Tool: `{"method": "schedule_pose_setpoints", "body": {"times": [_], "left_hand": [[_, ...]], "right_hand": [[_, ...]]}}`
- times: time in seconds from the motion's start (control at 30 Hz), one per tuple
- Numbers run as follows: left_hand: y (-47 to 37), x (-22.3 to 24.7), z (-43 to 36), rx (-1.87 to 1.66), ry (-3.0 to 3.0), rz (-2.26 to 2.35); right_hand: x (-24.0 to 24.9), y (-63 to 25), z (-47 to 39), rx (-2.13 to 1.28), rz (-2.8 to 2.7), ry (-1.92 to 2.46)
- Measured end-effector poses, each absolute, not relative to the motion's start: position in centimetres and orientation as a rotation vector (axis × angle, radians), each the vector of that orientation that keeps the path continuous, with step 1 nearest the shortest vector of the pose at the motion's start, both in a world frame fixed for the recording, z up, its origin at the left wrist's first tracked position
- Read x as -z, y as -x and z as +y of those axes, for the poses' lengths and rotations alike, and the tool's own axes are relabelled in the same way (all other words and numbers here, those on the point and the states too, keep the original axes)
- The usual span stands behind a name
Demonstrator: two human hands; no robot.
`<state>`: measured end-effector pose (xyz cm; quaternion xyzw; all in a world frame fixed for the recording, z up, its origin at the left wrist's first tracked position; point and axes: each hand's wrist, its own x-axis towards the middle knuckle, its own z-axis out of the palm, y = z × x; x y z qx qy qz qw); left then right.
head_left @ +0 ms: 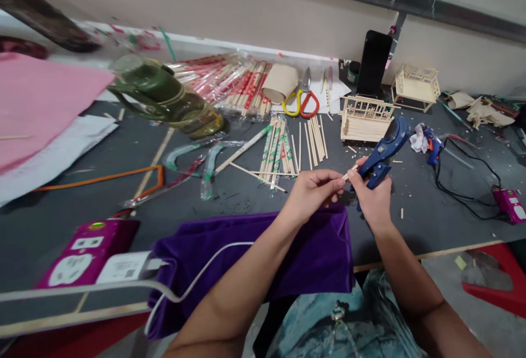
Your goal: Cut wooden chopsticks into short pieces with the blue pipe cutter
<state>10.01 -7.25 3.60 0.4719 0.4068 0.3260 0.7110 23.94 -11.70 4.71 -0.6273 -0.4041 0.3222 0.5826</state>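
Note:
My left hand (312, 191) pinches a short length of light wooden stick (349, 174) between thumb and fingertips. In my right hand (377, 200) is a blue pipe cutter (388, 142), its handles gripped by the fingers. The stick's far end meets the cutter near my right thumb; the blade is hidden. Just beyond the hands stands a miniature wooden bench (365, 125) built of sticks. Loose wooden sticks (315, 142) lie left of it, beside chopsticks in green-printed wrappers (276, 152). Small offcuts are scattered around the cutter.
Purple cloth (255, 254) lies under my left forearm, with a white cable across it. Scissors (304, 98), red-wrapped chopsticks (234, 81), a green flask (164, 95) and a phone (373, 62) sit further back. A glue gun (433, 147) and its cord are right; a magenta power socket (90, 251) is left.

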Motion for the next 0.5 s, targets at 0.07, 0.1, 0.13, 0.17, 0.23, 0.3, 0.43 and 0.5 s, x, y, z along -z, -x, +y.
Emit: {"method": "schedule_pose_setpoints", "body": {"times": [0.07, 0.1, 0.13, 0.17, 0.23, 0.3, 0.43, 0.5], "left_hand": [[-9.6, -3.8, -6.9, -0.718, -1.049, 0.911], [-9.4, -4.0, -6.7, -0.722, -1.045, 0.908], [-9.2, -4.1, -6.5, -0.729, -1.039, 0.905], [-8.9, -4.3, -6.3, -0.741, -1.035, 0.903], [-8.6, -4.4, -6.0, -0.767, -1.034, 0.905], [-8.4, -4.5, -5.9, -0.783, -1.040, 0.910], [-8.2, -4.4, -6.0, -0.778, -1.093, 0.914], [-8.1, -4.4, -6.1, -0.774, -1.150, 0.914]], "right_hand": [[-5.0, -24.9, -12.4, -0.758, -1.097, 1.506], [-5.0, -25.6, -12.9, -0.740, -1.188, 1.548], [-5.1, -26.3, -13.3, -0.705, -1.295, 1.599], [-5.1, -26.9, -13.8, -0.634, -1.386, 1.656], [-4.9, -28.0, -14.7, -0.471, -1.552, 1.744], [-4.6, -28.6, -15.3, -0.347, -1.669, 1.804], [-4.2, -28.4, -15.9, -0.248, -1.800, 1.869], [-4.5, -27.9, -16.0, -0.222, -1.822, 1.891]]}}
